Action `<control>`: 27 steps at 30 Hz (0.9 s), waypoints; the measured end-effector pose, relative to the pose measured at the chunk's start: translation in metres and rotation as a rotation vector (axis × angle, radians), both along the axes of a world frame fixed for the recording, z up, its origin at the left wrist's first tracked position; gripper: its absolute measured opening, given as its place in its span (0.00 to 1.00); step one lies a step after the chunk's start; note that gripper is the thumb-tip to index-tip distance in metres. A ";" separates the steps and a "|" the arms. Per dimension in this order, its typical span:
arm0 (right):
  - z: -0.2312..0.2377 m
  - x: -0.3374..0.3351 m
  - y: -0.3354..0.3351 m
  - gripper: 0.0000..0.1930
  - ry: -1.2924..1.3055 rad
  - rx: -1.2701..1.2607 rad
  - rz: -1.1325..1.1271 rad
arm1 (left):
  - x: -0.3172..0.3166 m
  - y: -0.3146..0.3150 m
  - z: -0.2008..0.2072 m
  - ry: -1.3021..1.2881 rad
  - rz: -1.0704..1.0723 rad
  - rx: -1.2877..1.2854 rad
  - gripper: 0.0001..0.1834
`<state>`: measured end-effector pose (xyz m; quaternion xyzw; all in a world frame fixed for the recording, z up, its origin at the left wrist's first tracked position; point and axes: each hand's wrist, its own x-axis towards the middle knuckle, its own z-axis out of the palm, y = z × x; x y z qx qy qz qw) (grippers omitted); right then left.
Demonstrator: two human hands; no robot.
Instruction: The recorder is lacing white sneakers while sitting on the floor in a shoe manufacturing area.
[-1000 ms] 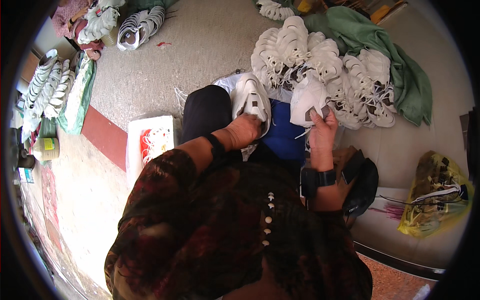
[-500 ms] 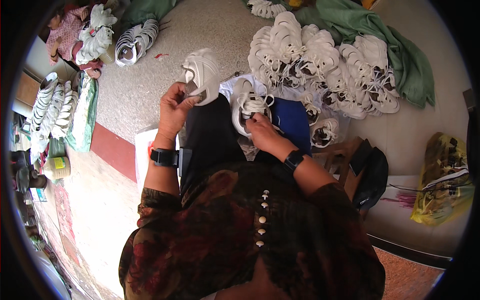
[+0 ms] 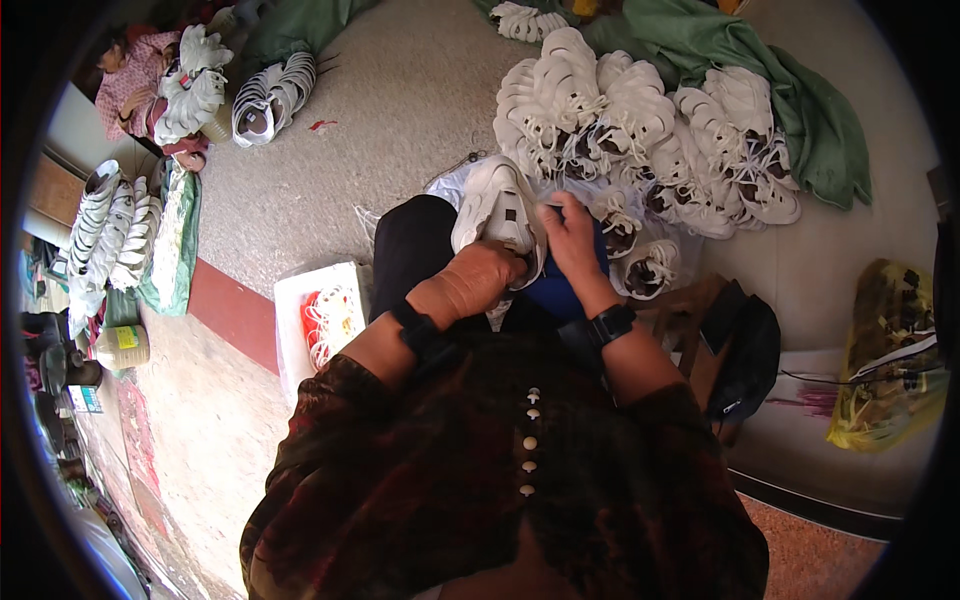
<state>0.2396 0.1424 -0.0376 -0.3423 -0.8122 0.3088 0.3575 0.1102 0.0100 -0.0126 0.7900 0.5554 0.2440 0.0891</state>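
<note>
A white shoe upper [image 3: 490, 195] rests over my lap, its toe pointing away from me. No lace shows across its front. My left hand [image 3: 475, 280] is closed at the near opening of this upper, fingers curled inside and partly hidden. At the upper's right edge, my right hand [image 3: 574, 245] has thumb and forefinger brought together against the rim. The fingertips there are small and partly hidden. The laced upper seen on my lap before cannot be made out.
A white box [image 3: 290, 315] with white laces stands left of my knee. Many white uppers [image 3: 630, 115] are piled at the far right beside green cloth [image 3: 740, 70]. A yellow bag [image 3: 885, 370] lies right. Another person [image 3: 135, 80] sits at far left near stacked uppers [image 3: 105, 220].
The unlaced upper in my left hand has come down to my lap. My left hand moved right and nearer; my right hand left the laced upper and moved to this one's right edge.
</note>
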 end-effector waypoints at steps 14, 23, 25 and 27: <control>-0.052 -0.023 -0.009 0.24 -0.309 0.042 0.205 | 0.000 0.031 -0.052 -0.265 0.618 0.168 0.25; -0.010 0.034 0.016 0.21 -0.183 0.052 0.071 | -0.100 -0.047 -0.055 -0.795 0.799 0.326 0.11; -0.023 0.056 0.035 0.20 -0.218 0.081 0.005 | -0.158 -0.086 -0.114 -0.782 1.091 0.198 0.13; -0.036 0.068 0.044 0.19 -0.210 -0.195 -0.091 | -0.193 -0.140 -0.182 -0.557 1.330 -0.210 0.18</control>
